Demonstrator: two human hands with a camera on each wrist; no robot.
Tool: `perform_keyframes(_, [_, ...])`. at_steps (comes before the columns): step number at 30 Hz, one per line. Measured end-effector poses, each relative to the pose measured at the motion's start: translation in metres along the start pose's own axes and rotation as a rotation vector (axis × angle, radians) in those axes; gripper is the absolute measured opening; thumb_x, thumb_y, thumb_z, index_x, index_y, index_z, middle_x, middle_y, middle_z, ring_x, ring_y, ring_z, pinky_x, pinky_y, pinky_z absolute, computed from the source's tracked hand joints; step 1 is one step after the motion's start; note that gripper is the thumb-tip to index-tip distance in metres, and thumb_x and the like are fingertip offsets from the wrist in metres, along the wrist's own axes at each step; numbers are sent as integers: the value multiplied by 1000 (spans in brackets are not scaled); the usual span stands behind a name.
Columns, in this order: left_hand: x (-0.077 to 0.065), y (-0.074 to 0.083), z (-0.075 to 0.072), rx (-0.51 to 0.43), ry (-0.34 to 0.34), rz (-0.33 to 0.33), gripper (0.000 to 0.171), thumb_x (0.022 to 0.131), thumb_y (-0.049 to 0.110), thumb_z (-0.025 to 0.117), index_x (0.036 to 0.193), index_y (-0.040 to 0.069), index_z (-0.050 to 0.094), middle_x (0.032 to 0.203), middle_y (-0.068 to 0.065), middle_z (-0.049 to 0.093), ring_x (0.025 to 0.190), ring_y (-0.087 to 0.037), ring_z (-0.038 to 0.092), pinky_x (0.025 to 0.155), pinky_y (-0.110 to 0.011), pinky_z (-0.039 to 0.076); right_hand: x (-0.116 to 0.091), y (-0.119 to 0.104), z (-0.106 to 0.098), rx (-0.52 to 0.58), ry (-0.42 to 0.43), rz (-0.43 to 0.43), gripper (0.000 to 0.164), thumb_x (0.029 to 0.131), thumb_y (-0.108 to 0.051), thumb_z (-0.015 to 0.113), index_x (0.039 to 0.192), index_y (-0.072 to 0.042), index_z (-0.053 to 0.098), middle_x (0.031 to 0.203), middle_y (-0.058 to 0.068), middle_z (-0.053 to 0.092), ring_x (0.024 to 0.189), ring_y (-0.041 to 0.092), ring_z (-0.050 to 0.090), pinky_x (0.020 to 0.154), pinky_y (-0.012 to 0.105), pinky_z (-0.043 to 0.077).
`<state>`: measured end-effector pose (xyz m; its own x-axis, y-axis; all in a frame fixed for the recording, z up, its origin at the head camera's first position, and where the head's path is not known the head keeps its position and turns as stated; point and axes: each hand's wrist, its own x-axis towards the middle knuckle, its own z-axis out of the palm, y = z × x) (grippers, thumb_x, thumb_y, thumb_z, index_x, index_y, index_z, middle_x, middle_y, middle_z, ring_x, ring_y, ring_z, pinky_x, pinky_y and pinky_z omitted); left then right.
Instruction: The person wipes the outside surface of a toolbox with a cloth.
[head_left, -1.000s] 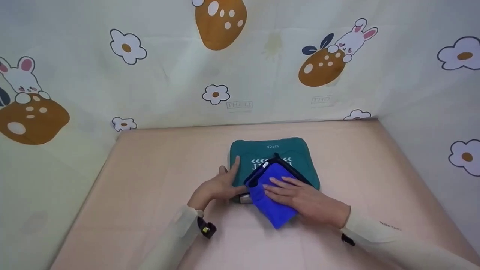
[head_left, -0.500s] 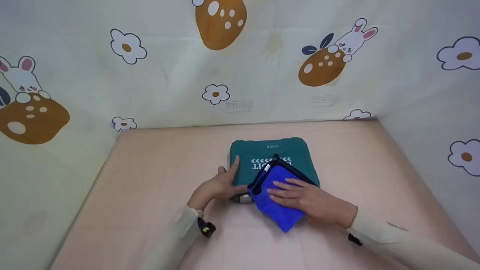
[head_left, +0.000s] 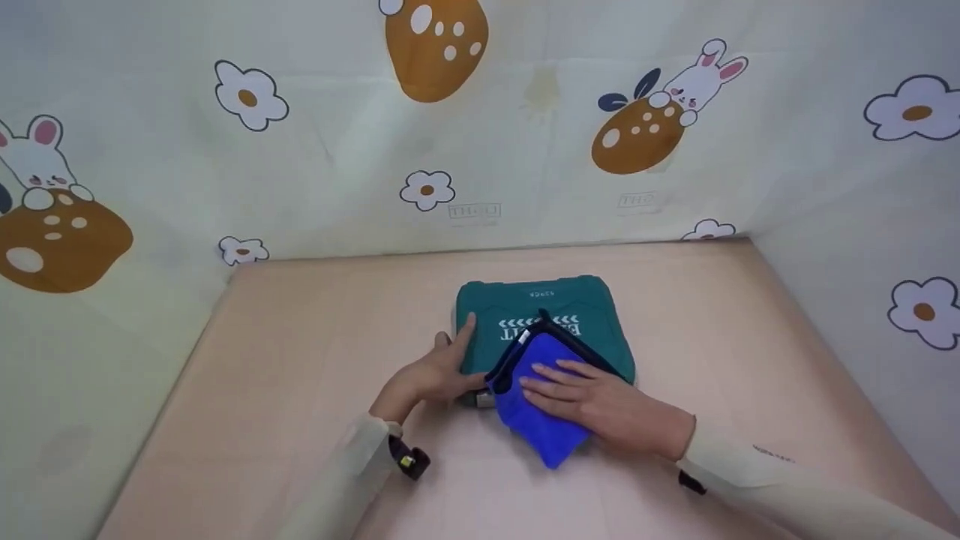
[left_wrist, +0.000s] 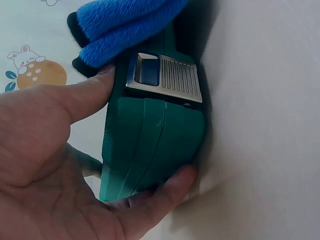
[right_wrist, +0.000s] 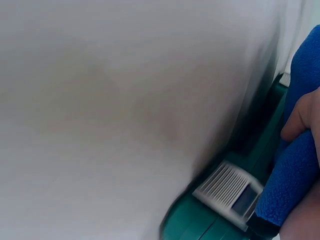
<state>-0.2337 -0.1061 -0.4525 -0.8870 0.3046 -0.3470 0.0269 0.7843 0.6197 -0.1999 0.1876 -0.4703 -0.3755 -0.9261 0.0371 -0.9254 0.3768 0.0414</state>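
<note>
A green hard plastic case lies flat on the table, white lettering on its lid and metal latches along its near side. My left hand holds the case's near left corner, its thumb at the lid edge and fingers round the side, as the left wrist view shows. With fingers laid out nearly straight, my right hand presses a blue plush cloth with black edging onto the lid. The cloth hangs over the near edge, covering part of the lid. In the right wrist view, the thumb rests against the cloth's folds.
A pale pinkish cover lies over the table. Patterned fabric with rabbits and flowers rises behind it and at both sides. A small black wrist device sits by the left sleeve.
The right hand slid the cloth slightly right and toward me, then back left across the lid. The left hand and the case stay in place; the head view has shifted a little.
</note>
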Motion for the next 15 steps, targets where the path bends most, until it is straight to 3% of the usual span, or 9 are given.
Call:
perform_keyframes(7, [0,1,0,-24,0,-8,100,97,36,71,165,26,-1,155,-29,20,123,-41,47,102,-53,45,2,4,-2,48,9,-4,71,99,-4,66,160,-12,32,164,1,30,151,22,20,119,45,18])
perform_keyframes(15, [0,2,1,-33,14,-47,103,95,41,73,165,27,-1,140,-24,33,115,-37,49,98,-48,49,-4,14,-11,120,-12,3,78,90,1,75,158,-13,40,161,-2,37,150,22,24,119,46,19])
